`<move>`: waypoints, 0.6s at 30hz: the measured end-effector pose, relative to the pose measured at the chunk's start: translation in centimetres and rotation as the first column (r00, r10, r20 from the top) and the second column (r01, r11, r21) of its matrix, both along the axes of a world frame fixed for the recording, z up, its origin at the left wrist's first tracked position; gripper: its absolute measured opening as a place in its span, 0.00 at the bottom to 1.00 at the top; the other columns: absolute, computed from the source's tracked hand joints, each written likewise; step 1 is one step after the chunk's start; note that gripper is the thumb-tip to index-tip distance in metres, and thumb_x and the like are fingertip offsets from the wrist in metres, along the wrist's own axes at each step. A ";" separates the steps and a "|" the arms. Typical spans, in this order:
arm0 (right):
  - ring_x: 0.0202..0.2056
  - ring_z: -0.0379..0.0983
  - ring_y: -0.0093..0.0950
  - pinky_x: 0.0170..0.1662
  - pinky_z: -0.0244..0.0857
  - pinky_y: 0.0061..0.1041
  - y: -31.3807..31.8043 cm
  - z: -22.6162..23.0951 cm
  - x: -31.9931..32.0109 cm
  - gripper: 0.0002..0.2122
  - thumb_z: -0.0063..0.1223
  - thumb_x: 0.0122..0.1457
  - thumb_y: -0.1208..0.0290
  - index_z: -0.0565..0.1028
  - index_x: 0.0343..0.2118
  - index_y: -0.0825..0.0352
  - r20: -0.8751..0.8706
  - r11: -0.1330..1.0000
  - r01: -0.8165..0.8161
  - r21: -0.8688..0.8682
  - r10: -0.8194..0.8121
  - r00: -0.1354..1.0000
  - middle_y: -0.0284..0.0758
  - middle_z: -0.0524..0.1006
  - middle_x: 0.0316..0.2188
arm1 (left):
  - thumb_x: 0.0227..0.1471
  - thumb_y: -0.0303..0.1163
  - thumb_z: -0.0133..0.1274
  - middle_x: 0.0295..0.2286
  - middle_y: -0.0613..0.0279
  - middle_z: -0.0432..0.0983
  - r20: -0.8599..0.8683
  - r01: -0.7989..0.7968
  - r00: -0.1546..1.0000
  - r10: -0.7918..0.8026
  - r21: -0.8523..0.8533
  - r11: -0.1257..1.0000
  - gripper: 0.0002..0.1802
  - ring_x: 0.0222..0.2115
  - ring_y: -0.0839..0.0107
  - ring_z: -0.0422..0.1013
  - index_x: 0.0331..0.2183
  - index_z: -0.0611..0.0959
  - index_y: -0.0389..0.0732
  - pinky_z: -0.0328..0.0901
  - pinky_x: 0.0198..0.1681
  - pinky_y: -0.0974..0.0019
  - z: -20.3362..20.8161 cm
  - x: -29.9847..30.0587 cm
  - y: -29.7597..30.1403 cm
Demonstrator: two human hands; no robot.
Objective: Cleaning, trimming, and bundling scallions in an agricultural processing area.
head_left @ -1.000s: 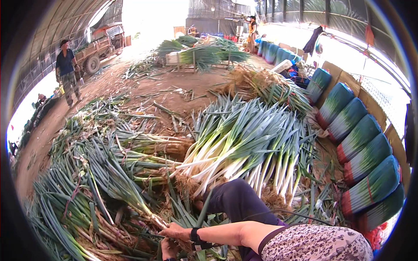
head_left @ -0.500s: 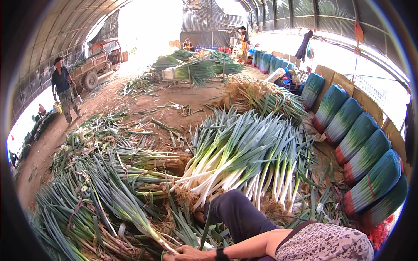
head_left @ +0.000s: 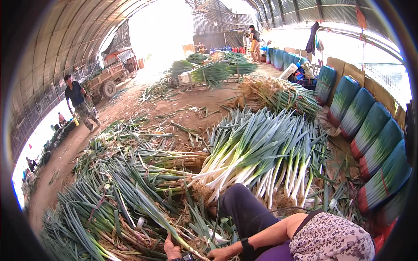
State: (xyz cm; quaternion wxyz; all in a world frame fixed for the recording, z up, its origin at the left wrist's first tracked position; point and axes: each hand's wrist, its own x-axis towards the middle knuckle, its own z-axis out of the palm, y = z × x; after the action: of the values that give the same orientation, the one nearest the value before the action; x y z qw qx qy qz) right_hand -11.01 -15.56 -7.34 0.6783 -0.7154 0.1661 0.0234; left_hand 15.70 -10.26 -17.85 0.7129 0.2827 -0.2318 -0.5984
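Note:
A long leek [head_left: 182,241] with green leaves and a pale shank slants down to the lower edge. My left hand [head_left: 172,249] is closed around its shank, with a dark band at the wrist. My right hand [head_left: 221,253], wearing a black wristband, pinches its lower end; the fingertips are partly hidden. To the left spreads a heap of untrimmed leeks [head_left: 87,217] with dry leaves and roots. Beyond my bent knee lies a pile of cleaner leeks [head_left: 265,156], white shanks toward me and green tops away.
Wrapped leek bundles [head_left: 378,132] line the right side against cardboard sheets. A rooted bundle [head_left: 278,93] lies behind the clean pile. Farther back stand a loaded rack [head_left: 213,73] and a truck [head_left: 111,78]. One person [head_left: 78,102] walks at left; two others are far back.
My left hand has come into view on the leek's shank. My right hand has shifted right, to the leek's lower end. The view has turned slightly left; the person at left has stepped along.

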 end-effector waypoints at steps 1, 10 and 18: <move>0.29 0.72 0.33 0.32 0.64 0.33 -0.9 -0.4 1.6 0.22 0.49 0.54 0.48 0.76 0.29 0.68 0.046 0.997 0.039 -0.065 -0.036 0.998 0.40 0.76 0.25 | 0.50 0.21 0.39 0.22 0.65 0.68 -0.649 0.196 0.684 -0.333 -0.275 0.941 0.34 0.20 0.71 0.61 0.61 0.60 0.45 0.55 0.18 0.74 0.9 0.9 0.6; 0.25 0.69 0.19 0.29 0.66 0.24 -8.3 4.8 14.3 0.19 0.56 0.53 0.57 0.78 0.29 0.74 0.157 0.783 0.619 -0.064 -0.604 0.781 0.35 0.77 0.22 | 0.54 0.28 0.49 0.31 0.62 0.77 0.021 -0.332 0.940 0.341 0.295 0.896 0.10 0.31 0.74 0.72 0.38 0.79 0.37 0.68 0.33 0.71 8.8 -1.8 -4.4; 0.19 0.65 0.20 0.23 0.62 0.28 -4.6 3.3 15.7 0.14 0.50 0.56 0.66 0.74 0.22 0.74 0.341 0.732 0.616 -0.291 -0.523 0.781 0.41 0.70 0.13 | 0.53 0.39 0.55 0.27 0.63 0.77 -0.344 -0.278 0.861 0.375 0.299 0.913 0.11 0.27 0.67 0.73 0.33 0.79 0.41 0.70 0.32 0.63 11.5 -0.8 -2.8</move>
State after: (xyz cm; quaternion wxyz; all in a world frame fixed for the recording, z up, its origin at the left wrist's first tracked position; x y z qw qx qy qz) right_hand 4.73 -20.12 -4.02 0.5118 -0.7456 0.2983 -0.3053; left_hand 14.87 -13.09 -6.36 0.7970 0.2756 0.0421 -0.5358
